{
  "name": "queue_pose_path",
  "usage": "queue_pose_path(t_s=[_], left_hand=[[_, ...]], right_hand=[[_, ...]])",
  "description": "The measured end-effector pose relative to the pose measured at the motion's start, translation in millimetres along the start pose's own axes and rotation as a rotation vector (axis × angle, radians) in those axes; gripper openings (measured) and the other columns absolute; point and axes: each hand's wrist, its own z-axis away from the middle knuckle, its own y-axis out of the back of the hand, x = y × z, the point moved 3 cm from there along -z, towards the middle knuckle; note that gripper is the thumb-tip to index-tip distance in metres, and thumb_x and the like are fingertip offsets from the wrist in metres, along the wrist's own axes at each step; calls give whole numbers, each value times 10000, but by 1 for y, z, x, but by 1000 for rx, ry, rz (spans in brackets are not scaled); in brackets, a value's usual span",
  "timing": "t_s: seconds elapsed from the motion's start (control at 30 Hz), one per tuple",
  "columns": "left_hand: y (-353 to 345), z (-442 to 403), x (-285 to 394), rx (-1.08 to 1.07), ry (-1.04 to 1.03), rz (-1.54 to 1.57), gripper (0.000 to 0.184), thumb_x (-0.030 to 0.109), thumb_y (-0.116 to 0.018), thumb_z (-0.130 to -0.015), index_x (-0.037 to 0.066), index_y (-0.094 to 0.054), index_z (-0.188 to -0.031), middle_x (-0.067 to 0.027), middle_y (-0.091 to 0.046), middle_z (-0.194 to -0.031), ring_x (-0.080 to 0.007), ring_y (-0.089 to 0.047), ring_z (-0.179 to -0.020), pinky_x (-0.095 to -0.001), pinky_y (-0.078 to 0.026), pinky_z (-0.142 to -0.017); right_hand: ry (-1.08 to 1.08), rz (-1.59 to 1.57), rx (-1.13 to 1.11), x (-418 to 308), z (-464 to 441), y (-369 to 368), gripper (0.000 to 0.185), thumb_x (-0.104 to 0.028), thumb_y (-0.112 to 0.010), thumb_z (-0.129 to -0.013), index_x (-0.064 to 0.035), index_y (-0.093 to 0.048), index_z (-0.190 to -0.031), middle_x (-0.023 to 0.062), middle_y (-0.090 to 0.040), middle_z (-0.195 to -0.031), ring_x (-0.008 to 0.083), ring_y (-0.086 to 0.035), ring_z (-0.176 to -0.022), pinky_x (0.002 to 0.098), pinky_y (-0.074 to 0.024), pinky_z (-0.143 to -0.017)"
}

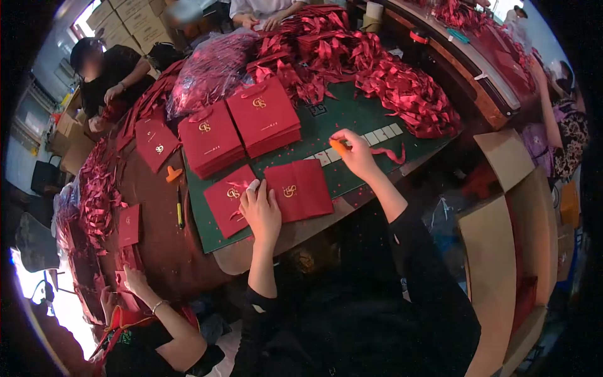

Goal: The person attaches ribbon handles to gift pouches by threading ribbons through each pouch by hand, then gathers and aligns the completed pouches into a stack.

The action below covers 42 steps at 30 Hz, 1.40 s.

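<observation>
My left hand (260, 212) lies with its fingers apart on a red bag (220, 207) with a gold logo, near its ribbon. Beside that bag is another red bag (311, 191), flat on the green mat (210, 234). My right hand (352, 152) is raised above the mat's right part, its fingers closed on a small orange tool (339, 146). A loose red ribbon (392, 154) lies just right of this hand, by a row of white cards (380, 135). Two stacks of red bags (210, 141) (262, 116) stand behind.
Red ribbons (411, 100) are heaped at the back and right. An orange tool (173, 174) and a yellow marker (180, 207) lie left of the mat. Co-workers' hands (139, 284) (115, 92) are at the left. An open cardboard box (493, 251) stands at the right.
</observation>
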Motion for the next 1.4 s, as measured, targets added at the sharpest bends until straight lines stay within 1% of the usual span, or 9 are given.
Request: queue_pose_path(t_s=[0.13, 0.23, 0.4, 0.5, 0.63, 0.7, 0.9, 1.0, 1.4], left_hand=[[-4, -5, -9, -25, 110, 126, 262, 127, -597, -842, 97, -644, -1098, -59, -559, -1179, -310, -488, -1097, -459, -383, -914], [-5, -8, -11, -34, 121, 182, 272, 106, -616, -820, 96, -643, -1091, -73, -574, -1158, -311, -498, -1084, -450, -386, -922], [-8, -16, -22, -77, 199, 462, 260, 42, -628, -787, 73, -650, -1045, -114, -599, -1100, -308, -526, -1069, -411, -400, -947], [-11, -24, -27, -248, 369, 750, 191, -10, -600, -840, -8, -611, -1030, -127, -569, -1189, -238, -540, -1134, -341, -394, -978], [-19, -25, -33, -266, 340, 648, 179, -3, -597, -848, -7, -622, -1025, -150, -564, -1199, -254, -533, -1150, -343, -395, -983], [-20, -27, -34, -126, 202, 634, 187, 30, -652, -793, 10, -668, -979, -160, -606, -1104, -275, -593, -1040, -353, -469, -899], [-19, -24, -30, -128, 259, 630, 164, 49, -665, -797, 13, -696, -954, -158, -608, -1106, -273, -595, -1032, -355, -479, -897], [-22, -25, -32, -138, 228, 590, 165, 49, -665, -797, 13, -695, -956, -151, -610, -1107, -272, -596, -1027, -351, -483, -893], [-25, -18, -34, -84, 151, 592, 175, 69, -661, -795, 30, -710, -958, -113, -635, -1093, -276, -570, -1049, -359, -442, -932]], right_hand=[[-66, -258, -347, -59, 13, -52, 121, -76, -644, -860, -7, -606, -952, 82, -645, -835, 169, -615, -742, 303, -471, -643], [-34, -303, -257, -46, 21, -90, 107, -66, -649, -847, 1, -622, -927, 94, -661, -864, 173, -620, -753, 302, -477, -655], [-208, -385, -218, -39, 28, -96, 116, -74, -676, -825, -5, -629, -905, 77, -664, -862, 149, -624, -786, 286, -485, -695], [-261, -489, -228, -37, 30, -94, 115, -79, -683, -824, -15, -626, -900, 60, -653, -837, 123, -613, -793, 280, -481, -711], [-264, -464, -298, -42, 30, -89, 108, -65, -676, -820, -6, -626, -897, 67, -655, -849, 133, -617, -794, 288, -481, -714], [-256, -464, -313, -43, 30, -90, 107, -61, -673, -819, -4, -628, -898, 71, -657, -855, 140, -618, -796, 294, -482, -715], [-148, -374, -362, -44, 30, -95, 94, -59, -666, -808, -8, -642, -883, 87, -661, -864, 188, -626, -802, 311, -479, -707], [-82, -399, -359, -48, 25, -99, 58, -25, -670, -818, -14, -642, -868, 33, -650, -772, 91, -598, -732, 252, -475, -664], [-35, -141, -615, -53, 4, -104, 139, -122, -683, -751, -1, -626, -785, 145, -657, -748, 250, -646, -720, 361, -481, -631]])
